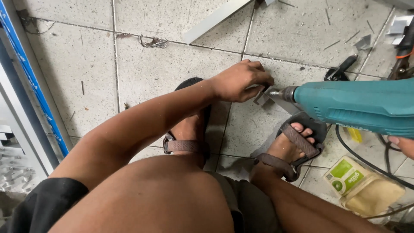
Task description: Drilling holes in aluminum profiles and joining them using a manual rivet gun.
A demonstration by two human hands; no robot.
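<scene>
My left hand (pixel 239 81) is curled around a small grey metal bracket (pixel 261 97) and holds it down on the tiled floor, just ahead of my sandalled feet. A teal power drill (pixel 358 105) comes in from the right, its chuck and bit tip (pixel 272 92) touching the bracket beside my fingers. My right hand (pixel 403 145) shows only at the right edge, under the drill's body, gripping it. My knees and both feet fill the lower middle.
A long grey metal strip (pixel 215 19) lies at the top. Pliers and metal scraps (pixel 403 47) sit at the top right, a black tool (pixel 340 69) near them. A plastic tub with a green label (pixel 362 185) and black cables (pixel 366 162) lie lower right. A blue-edged frame (pixel 32 82) runs along the left.
</scene>
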